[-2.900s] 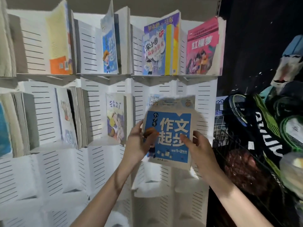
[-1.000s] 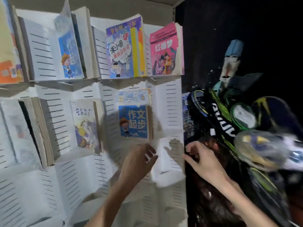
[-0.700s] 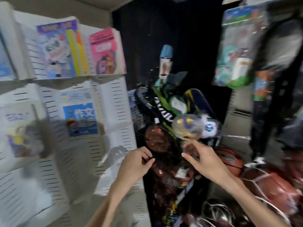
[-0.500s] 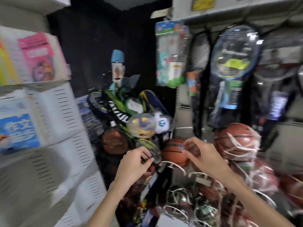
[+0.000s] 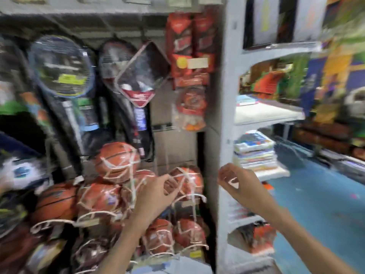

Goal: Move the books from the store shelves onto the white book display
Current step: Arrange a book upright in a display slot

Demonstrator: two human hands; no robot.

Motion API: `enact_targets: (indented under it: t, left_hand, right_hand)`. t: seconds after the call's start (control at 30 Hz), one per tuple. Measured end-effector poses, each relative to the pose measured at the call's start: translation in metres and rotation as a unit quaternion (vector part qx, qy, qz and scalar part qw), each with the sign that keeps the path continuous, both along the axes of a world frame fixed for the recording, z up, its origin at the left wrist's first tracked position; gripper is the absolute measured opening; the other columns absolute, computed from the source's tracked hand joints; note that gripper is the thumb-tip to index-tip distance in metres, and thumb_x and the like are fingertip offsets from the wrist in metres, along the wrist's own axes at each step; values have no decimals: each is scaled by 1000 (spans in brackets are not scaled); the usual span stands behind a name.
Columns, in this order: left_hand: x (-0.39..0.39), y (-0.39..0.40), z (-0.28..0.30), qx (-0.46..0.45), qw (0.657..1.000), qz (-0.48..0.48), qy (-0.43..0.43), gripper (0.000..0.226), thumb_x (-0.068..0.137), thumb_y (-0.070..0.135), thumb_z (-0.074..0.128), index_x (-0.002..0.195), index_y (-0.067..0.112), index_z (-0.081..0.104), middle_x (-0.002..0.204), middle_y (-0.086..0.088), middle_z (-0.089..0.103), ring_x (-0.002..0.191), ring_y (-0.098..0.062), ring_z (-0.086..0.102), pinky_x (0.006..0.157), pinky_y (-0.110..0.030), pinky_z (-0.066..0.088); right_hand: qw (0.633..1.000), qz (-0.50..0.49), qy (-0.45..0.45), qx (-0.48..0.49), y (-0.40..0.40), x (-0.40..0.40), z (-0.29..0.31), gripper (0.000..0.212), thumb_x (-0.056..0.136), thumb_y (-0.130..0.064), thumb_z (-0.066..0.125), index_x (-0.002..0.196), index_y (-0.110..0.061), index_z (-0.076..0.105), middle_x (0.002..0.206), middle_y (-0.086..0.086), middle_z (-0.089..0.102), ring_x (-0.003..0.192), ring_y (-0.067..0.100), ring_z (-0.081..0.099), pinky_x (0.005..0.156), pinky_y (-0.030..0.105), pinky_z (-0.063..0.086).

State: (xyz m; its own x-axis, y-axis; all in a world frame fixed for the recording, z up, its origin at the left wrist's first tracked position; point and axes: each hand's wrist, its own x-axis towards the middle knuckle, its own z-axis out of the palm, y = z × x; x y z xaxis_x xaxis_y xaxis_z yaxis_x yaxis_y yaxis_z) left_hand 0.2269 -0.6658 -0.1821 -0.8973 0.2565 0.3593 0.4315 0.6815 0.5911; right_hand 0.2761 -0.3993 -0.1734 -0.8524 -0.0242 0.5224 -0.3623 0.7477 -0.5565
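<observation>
A: Where are the books now?

B: A flat stack of books (image 5: 254, 153) lies on a white shelf (image 5: 275, 172) at the right middle of the frame, just right of the pale shelf post (image 5: 227, 107). More lie on the shelves above and below, but the picture is smeared, so I would not swear to titles or count.

A: And the hands?

B: Both empty. The left hand (image 5: 156, 194) hangs in front of the netted basketballs (image 5: 118, 161), fingers loosely curled around nothing. The right hand (image 5: 240, 182) sits lower centre-right, near the stack but apart from it, fingers loosely bent and holding nothing.

A: How would those books handle?

B: Thin paperbacks, I judge: light singly, bendy, glossy covers that slide on each other. Several together would be heavier and apt to fan out. Best taken thumb on top, fingers under, at the near edge.

A: Which way do they lie?

B: Covers up, stacked flat. Their long axis seems to run from the post toward the right of the frame, one long side facing the aisle.
</observation>
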Motion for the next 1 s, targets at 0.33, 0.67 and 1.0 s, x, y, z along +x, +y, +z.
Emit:
enact_targets:
  t: [0.33, 0.67, 1.0]
  left_hand:
    - [-37, 284, -6, -25, 988, -150, -14, 11, 81, 39, 76, 78, 33, 67, 68, 22, 69, 59, 1, 64, 69, -30, 58]
    - [-142, 533, -37, -64, 972, -222, -33, 16, 85, 41, 74, 82, 27, 68, 72, 15, 70, 62, 3, 62, 72, -31, 56]
    - [-254, 730, -36, -63, 970, -232, -36, 14, 82, 40, 77, 80, 30, 67, 73, 17, 71, 61, 4, 59, 73, -29, 57]
  right_hand:
    - [988, -157, -14, -2, 251, 47, -13, 7, 91, -22, 72, 95, -21, 67, 82, -15, 70, 80, -1, 66, 74, 20, 51]
    - [969, -231, -81, 23, 486, -26, -37, 11, 90, -22, 72, 96, -16, 65, 85, -11, 70, 80, 3, 67, 71, 12, 47]
    - [961, -258, -94, 36, 675, -116, -30, 11, 91, -21, 72, 98, -16, 65, 86, -13, 71, 81, 1, 67, 75, 15, 51]
